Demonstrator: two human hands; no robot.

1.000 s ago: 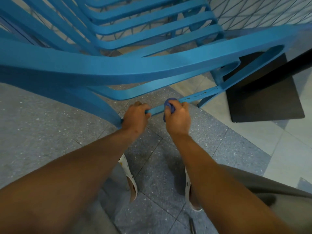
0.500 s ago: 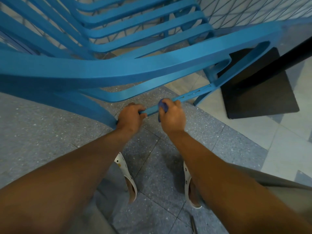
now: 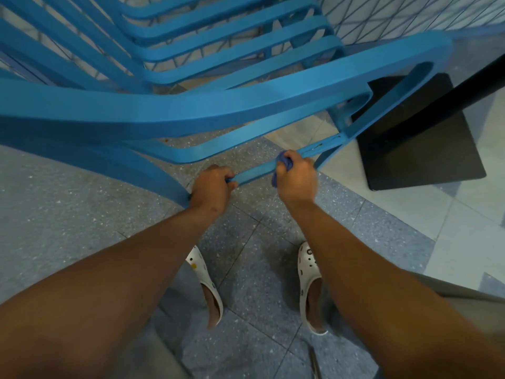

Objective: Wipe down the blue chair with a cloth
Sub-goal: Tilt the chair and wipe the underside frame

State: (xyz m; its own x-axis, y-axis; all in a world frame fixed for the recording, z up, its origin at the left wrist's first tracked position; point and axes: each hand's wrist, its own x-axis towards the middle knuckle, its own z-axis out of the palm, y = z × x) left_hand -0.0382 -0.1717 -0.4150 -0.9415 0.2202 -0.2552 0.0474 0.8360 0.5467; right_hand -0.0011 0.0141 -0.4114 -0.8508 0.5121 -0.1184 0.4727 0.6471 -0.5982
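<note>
Blue chair [image 3: 191,116] tipped toward person, low crossbar [image 3: 255,172] between hands. Left hand [image 3: 211,186] wraps bar end near leg, steadying. Right hand [image 3: 296,177] clamps bunched cloth [image 3: 282,161] round same bar, further along; hands apart. Risk: chair slips or swings if left grip loosens; small wad likely misses bar's underside. Containers: none visible.
</note>
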